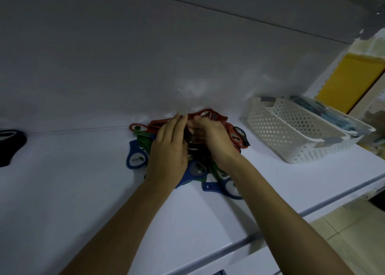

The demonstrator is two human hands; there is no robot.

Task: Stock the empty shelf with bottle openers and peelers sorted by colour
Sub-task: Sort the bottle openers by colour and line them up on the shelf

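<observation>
Your left hand [168, 149] lies on the pile of bottle openers [195, 169] at frame centre. Its fingers [177, 126] are straight and close together, flat over the top of the heap and not wrapped round anything. Your right hand [212, 138] is just beside it, on the right half of the pile. Its fingers [198, 121] curl down into the heap by the red openers [205, 113]. Cannot tell whether they actually clamp a piece, the tips are hidden. The two hands nearly touch at the fingertips.

The pile sits on the white shelf [83, 191], pushed up against the back panel [145, 66], colours mixed:
- Red openers are at the back and right edge.
- Green openers [142, 140] are at the left, under your left hand.
- One blue opener [131, 149] sticks out at the pile's left with its ring lying flat on the shelf.
- A second blue opener [214, 186] is at the near right, partly under your right forearm.
- Dark pieces show in the gap between the hands, too blurred to name.

A white perforated basket [291, 141] stands on the shelf right of the pile, apart from it, and holds teal packaged items [325, 110]. A black object [10, 147] is at the left edge of the frame, cut off. A yellow panel [350, 83] is at upper right, beyond the shelf end.
</observation>
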